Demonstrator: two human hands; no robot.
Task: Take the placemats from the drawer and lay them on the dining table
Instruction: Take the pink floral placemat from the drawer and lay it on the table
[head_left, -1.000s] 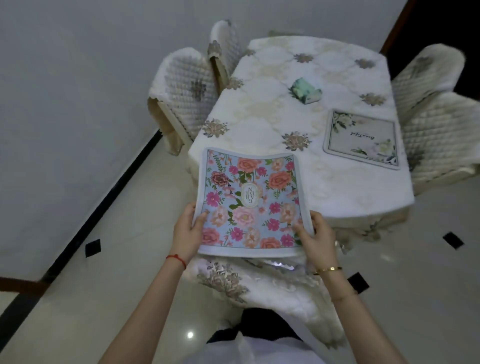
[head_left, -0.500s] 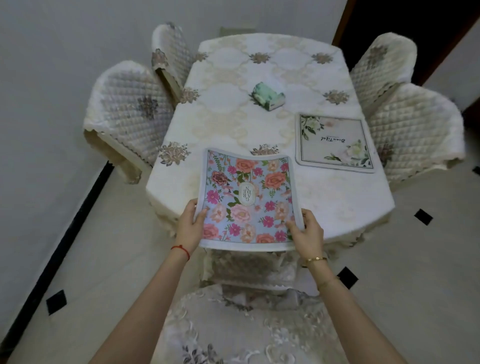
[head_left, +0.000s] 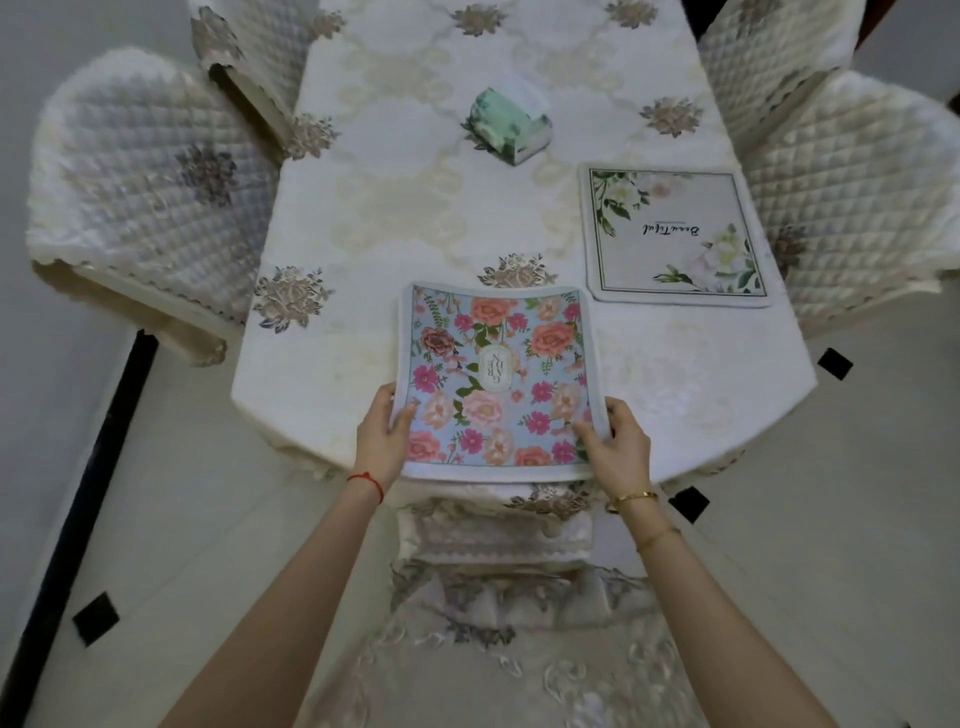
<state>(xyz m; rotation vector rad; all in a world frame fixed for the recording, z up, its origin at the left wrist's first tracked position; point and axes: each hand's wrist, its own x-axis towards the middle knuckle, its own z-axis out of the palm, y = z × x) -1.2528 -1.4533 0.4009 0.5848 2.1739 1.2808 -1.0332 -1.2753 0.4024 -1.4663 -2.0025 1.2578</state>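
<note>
A blue placemat with pink and orange flowers hangs over the near end of the dining table, its middle sagging a little. My left hand pinches its left edge, thumb on top. My right hand pinches its right edge the same way. A second placemat, grey with white flowers and script, lies flat on the table's right side, just beyond the blue one.
A green tissue box sits mid-table. Quilted cream chairs stand left and right of the table, and another chair is tucked under the near end below my hands. Pale tiled floor surrounds the table.
I have come round to the table's near end, and the blue placemat has moved forward over the tabletop. Both hands keep their hold on its edges.
</note>
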